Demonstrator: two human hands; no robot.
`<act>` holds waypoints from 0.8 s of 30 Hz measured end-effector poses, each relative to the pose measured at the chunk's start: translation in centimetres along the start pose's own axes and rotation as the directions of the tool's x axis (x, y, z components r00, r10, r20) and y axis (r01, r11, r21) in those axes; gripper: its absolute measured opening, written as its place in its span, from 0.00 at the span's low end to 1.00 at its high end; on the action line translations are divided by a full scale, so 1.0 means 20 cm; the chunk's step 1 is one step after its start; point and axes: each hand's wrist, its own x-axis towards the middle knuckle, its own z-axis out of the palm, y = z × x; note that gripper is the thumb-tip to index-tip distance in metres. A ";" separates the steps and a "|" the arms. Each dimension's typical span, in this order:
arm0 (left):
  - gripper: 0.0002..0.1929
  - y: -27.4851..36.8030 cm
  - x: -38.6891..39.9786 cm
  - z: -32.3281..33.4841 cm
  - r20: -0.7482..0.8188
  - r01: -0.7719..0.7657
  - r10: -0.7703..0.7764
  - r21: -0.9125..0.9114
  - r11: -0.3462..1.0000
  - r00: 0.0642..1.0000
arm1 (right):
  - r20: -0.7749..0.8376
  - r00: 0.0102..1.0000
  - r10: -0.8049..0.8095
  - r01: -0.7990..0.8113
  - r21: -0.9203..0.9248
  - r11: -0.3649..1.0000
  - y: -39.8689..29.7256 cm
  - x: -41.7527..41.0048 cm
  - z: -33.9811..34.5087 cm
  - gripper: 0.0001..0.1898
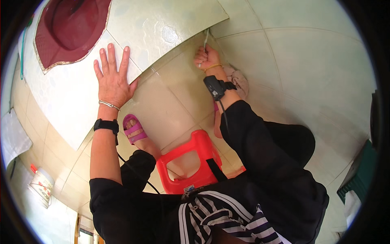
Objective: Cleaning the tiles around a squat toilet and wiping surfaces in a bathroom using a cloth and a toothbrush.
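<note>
My left hand [113, 81] lies palm down with fingers spread on the pale tiled step [161, 30]. Its thumb hooks over the step's front edge, and nothing is in its grasp. Left of the fingertips, a maroon squat toilet pan [71, 30] is set into the step. My right hand [208, 58] is closed around a thin, whitish stick-like tool [207, 36]. That tool's far end reaches the corner where the step meets the wall tiles; its tip is too small to make out. Behind my right wrist is a crumpled pinkish-beige cloth [239, 81], partly hidden.
Beneath me is a red plastic stool [182, 186] on the tiled floor [161, 113]. A tiled wall [310, 67] rises on the right, with a green plastic crate [355, 177] beyond my leg. At far left are a patterned bucket [41, 186] and a teal cord [22, 56].
</note>
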 end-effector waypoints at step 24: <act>0.52 -0.01 0.01 0.01 0.007 -0.007 0.007 0.029 1.000 1.000 | 0.097 0.995 -0.012 -0.010 0.219 0.976 0.05 -0.08 0.35 0.27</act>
